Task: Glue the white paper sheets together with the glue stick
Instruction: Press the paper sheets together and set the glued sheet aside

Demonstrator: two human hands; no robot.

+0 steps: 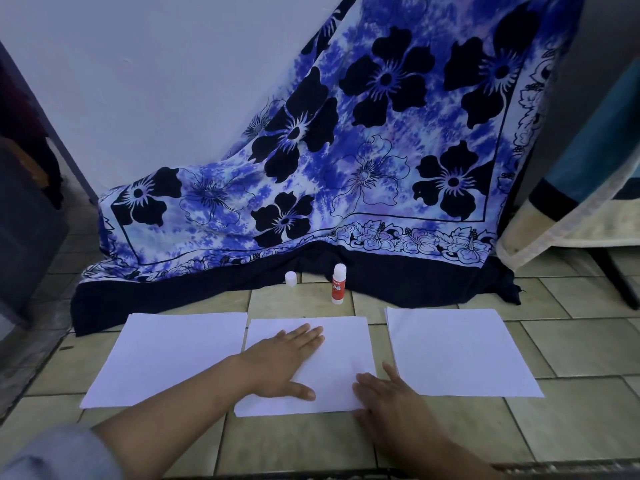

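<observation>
On the tiled floor (450, 431), the left hand (284, 362) presses the middle white sheet (341, 348), grip spread flat, the right hand (388, 393) likewise flat on its near corner, while the glue stick (338, 284) stands upright beyond.

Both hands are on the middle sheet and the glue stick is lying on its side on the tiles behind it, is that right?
Not quite. The head view shows the glue stick standing upright on the tiles, not lying on its side. The rest holds: the left hand and the right hand both rest on the middle sheet.
</observation>
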